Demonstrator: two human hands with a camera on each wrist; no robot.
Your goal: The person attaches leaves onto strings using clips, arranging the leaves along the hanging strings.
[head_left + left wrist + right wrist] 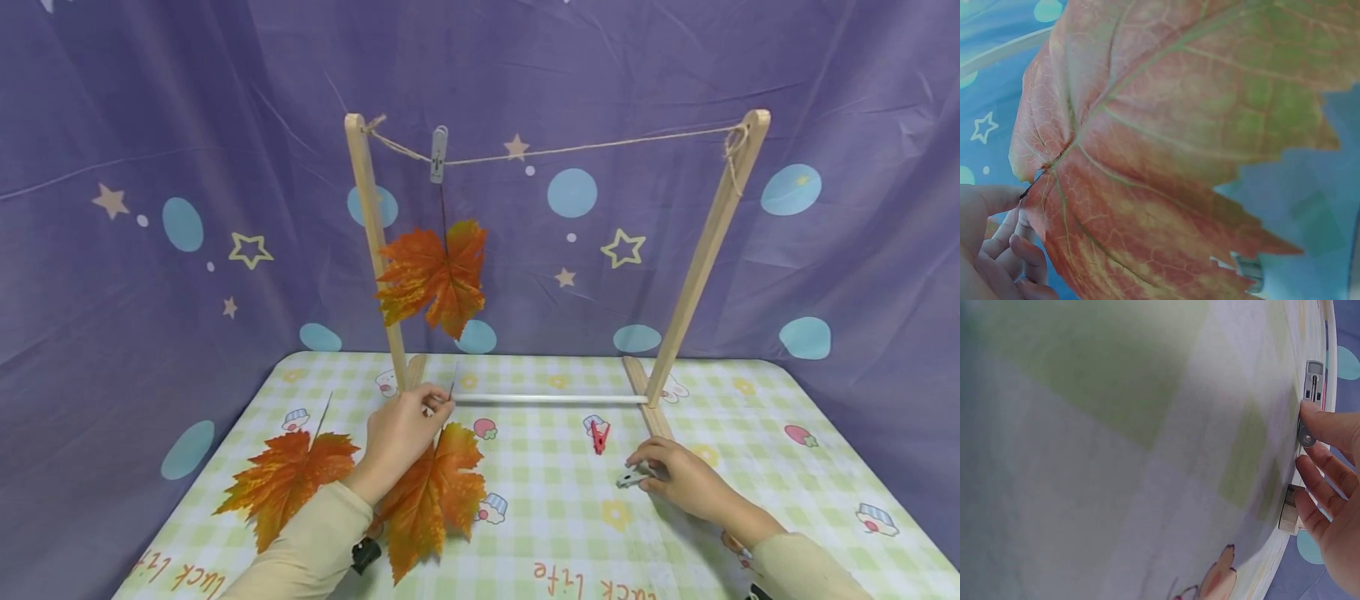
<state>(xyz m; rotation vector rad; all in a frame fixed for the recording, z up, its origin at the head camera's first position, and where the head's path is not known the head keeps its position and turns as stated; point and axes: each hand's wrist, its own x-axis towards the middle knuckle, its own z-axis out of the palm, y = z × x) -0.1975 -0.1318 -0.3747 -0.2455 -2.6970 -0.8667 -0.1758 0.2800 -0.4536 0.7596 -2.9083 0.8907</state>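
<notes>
My left hand [401, 429] pinches the thin dark stem of an orange maple leaf [438, 500] between thumb and fingertips, and the leaf hangs down below. In the left wrist view that leaf [1141, 144] fills most of the picture, its veins showing. On the right, my right hand [686, 479] holds a grey clothespin [628, 478] by one end, close over the tablecloth. The right wrist view shows the thumb on the end of this clothespin [1314, 381]. A red clothespin [598, 437] lies on the cloth just beyond the right hand.
A wooden frame [697, 267] stands at the back, with twine [570, 150] strung between its posts and a white rod [551, 399] low down. Another grey clothespin [438, 157] on the twine holds a maple leaf [442, 279]. A further leaf [292, 475] lies at left.
</notes>
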